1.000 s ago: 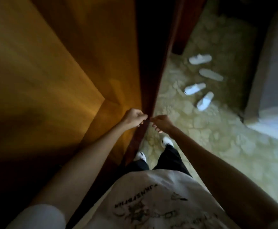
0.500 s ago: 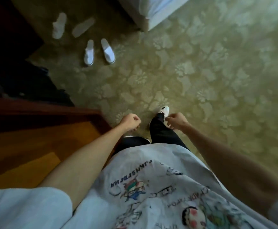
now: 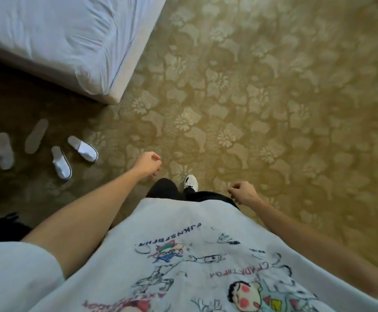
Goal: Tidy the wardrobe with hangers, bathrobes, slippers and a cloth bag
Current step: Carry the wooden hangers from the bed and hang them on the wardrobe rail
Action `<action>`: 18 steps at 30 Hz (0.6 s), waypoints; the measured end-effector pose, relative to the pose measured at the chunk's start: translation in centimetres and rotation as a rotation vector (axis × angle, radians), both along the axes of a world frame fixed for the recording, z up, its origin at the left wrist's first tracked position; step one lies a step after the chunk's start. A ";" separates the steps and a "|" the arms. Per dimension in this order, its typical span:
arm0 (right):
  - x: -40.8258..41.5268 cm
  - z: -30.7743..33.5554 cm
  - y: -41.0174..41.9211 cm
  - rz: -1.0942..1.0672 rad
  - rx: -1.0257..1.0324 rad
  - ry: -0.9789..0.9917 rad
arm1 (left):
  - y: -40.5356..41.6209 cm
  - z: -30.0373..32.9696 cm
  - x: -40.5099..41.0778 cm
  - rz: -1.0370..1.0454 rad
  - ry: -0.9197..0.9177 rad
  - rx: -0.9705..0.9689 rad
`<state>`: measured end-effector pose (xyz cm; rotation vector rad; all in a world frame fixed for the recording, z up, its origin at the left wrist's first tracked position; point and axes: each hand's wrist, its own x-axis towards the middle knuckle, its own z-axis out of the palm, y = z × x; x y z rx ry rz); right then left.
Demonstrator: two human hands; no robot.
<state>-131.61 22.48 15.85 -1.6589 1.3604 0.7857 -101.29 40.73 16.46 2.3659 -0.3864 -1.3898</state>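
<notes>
White slippers [image 3: 83,147] lie scattered on patterned carpet [image 3: 251,97] near bed [image 3: 59,37].

A bed [image 3: 48,37] with a white sheet fills the upper left corner, its corner jutting toward the middle. Around it spreads a gold carpet [image 3: 262,97] patterned with pale flowers. Low down hangs a white T-shirt [image 3: 172,255] printed with cartoon figures, and a white shoe [image 3: 190,181] stands on the carpet.

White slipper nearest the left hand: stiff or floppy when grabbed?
The closed-toe slipper looks thin and fabric-made, so it is probably light and floppy at the heel. The flat sole should not roll. The carpet probably resists sliding.
</notes>
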 end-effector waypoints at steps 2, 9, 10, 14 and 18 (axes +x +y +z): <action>3.2 0.2 -2.4 0.002 -0.002 -0.048 | -2.7 -0.1 1.7 -0.015 0.001 -0.014; 20.8 1.0 -11.5 0.152 0.040 -0.214 | -8.7 -1.9 9.4 0.046 0.033 0.062; 23.6 1.0 -13.2 0.170 0.044 -0.234 | -9.8 -2.4 10.9 0.076 0.052 0.083; 33.6 1.6 -21.1 0.230 0.009 -0.282 | -16.1 -3.3 18.5 0.182 0.122 0.123; 39.4 2.9 -29.8 0.254 -0.027 -0.212 | -24.3 -1.5 26.2 0.176 0.116 0.127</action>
